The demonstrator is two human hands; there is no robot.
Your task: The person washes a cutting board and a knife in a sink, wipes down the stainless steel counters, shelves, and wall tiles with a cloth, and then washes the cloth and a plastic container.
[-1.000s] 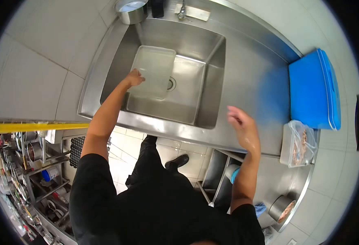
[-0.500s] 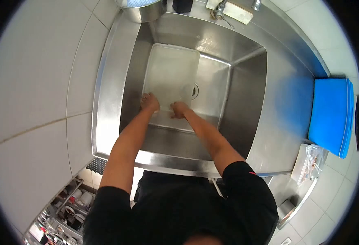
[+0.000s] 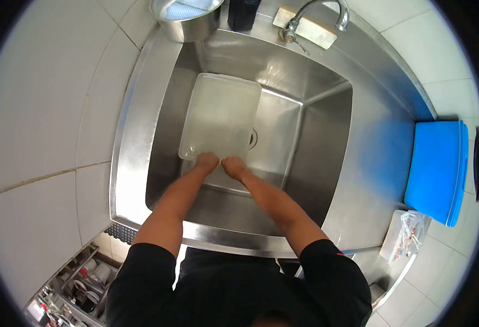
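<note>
A rectangular, translucent plastic tray [image 3: 223, 111] lies in the left part of the steel sink [image 3: 272, 163]. At its near edge my left hand [image 3: 207, 162] is closed on the rim, close to the near left corner. My right hand [image 3: 233, 167] is closed just beside it on the same edge, the two hands almost touching. The fingertips of both are partly hidden. A few clear drops or bubbles show in the tray's near left corner.
Behind the sink stand a steel pot [image 3: 187, 24] with a blue-and-white cloth, a black container [image 3: 243, 15] and a curved faucet [image 3: 310, 16]. A blue bin [image 3: 437, 169] is at the right, near a clear plastic bag [image 3: 409, 234]. The drain [image 3: 253, 139] lies right of the tray.
My hands have drawn closer together along the tray's near edge, the left moving right. The whole view has shifted, so the sink appears lower and more of the faucet shows.
</note>
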